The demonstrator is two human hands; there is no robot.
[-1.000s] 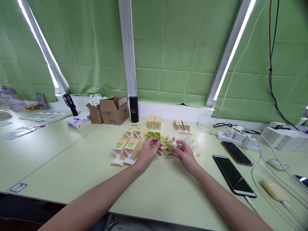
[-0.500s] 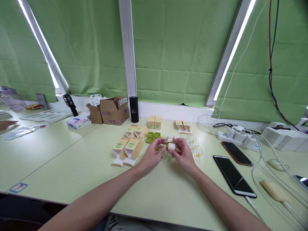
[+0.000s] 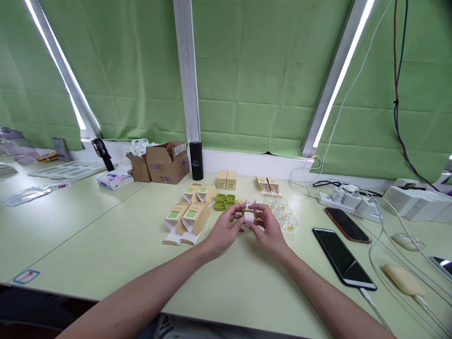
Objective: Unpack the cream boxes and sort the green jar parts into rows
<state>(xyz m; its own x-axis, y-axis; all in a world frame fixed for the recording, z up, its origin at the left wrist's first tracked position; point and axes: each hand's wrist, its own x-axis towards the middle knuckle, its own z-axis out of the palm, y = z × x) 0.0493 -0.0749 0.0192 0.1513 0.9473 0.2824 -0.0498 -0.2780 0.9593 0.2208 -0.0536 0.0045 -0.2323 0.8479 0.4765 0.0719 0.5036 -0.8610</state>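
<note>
Between my two hands is a small olive-green square case with a white rounded block in it. My left hand is closed on its left edge with thumb and fingertips. On the other side my right hand grips the case between thumb and fingers. Just behind the left fingers sit several green square cups. More white pieces lie behind the held case, partly hidden by my fingers. To the right of my right hand are several clear plastic cups with yellow-orange centres.
Open cardboard boxes with green labels stand at left, closed small boxes and open ones farther back. A black cylinder and brown carton are by the wall. Phones, cables and a power strip lie right.
My left fingertips have come to the case, which has shifted slightly left and toward me. Another person's hand at the far left has gone from view.
</note>
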